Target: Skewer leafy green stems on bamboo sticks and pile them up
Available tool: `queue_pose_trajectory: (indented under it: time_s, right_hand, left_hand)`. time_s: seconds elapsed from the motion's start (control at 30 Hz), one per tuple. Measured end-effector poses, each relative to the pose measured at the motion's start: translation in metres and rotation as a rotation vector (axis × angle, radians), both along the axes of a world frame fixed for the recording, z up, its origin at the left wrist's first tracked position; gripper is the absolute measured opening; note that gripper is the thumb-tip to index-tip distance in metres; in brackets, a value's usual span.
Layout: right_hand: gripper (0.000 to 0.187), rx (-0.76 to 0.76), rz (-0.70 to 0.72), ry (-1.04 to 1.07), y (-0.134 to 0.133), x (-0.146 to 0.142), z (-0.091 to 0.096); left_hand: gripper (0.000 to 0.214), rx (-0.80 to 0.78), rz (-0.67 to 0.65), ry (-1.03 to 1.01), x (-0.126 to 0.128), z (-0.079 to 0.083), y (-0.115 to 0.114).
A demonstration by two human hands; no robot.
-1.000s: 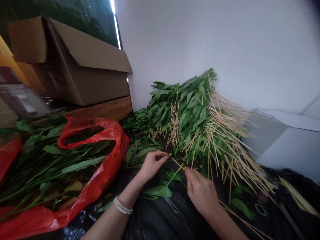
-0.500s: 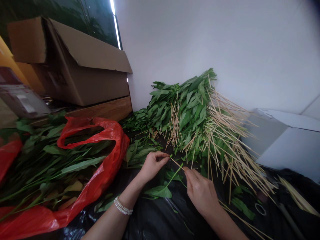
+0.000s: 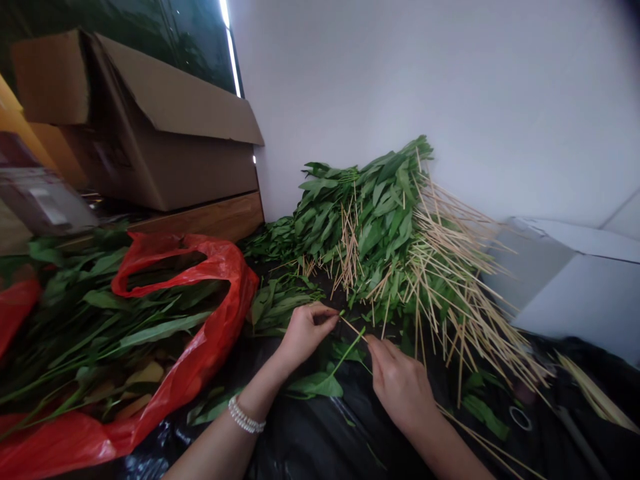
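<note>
My right hand (image 3: 403,381) is closed on a thin bamboo skewer (image 3: 350,325), which slants up to the left. A leaf stem (image 3: 354,346) crosses the skewer just ahead of my right fingertips, and its broad green leaf (image 3: 320,384) hangs below. At the skewer's far end, my left hand (image 3: 311,329) pinches with thumb and index finger. A small green stem tip pokes out there; the fingers hide how it meets the skewer. A white beaded bracelet (image 3: 245,415) circles my left wrist.
Behind lies a heap of leaves (image 3: 380,207) with many skewers (image 3: 465,293) sticking out. To the left is a red plastic bag (image 3: 235,267) holding loose leafy stems (image 3: 165,330). A cardboard box (image 3: 200,167), a white box (image 3: 580,293) and black plastic sheeting (image 3: 290,440) surround the work.
Almost nothing differs. My right hand has shifted very slightly left along with the view; both hands keep the same grip.
</note>
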State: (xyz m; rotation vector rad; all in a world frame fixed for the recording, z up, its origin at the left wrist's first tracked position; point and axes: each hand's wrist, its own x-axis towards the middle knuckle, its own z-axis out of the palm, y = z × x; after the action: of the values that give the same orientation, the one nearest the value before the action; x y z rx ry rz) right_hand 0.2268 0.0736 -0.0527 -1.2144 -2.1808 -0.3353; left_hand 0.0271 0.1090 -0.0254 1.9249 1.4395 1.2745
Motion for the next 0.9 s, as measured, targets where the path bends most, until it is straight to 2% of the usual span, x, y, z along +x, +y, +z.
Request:
queue_pose_trajectory:
  time_s: [0.23,0.5,0.9]
  right_hand:
    - [0.031,-0.031,-0.029,-0.016,-0.0004,-0.0014,-0.0011]
    - [0.031,-0.020,-0.011,0.027,0.0006,-0.0006,0.0005]
    - [0.031,-0.051,-0.019,-0.007,-0.0003,-0.0024,-0.0027]
  left_hand:
    - [0.013,0.021,0.038,0.048,0.0065,-0.0051,-0.0034]
    - [0.014,0.045,0.013,0.062,0.0031,-0.0037,-0.0027]
    - [0.010,0.112,0.061,0.182,0.0090,-0.0035,-0.0074]
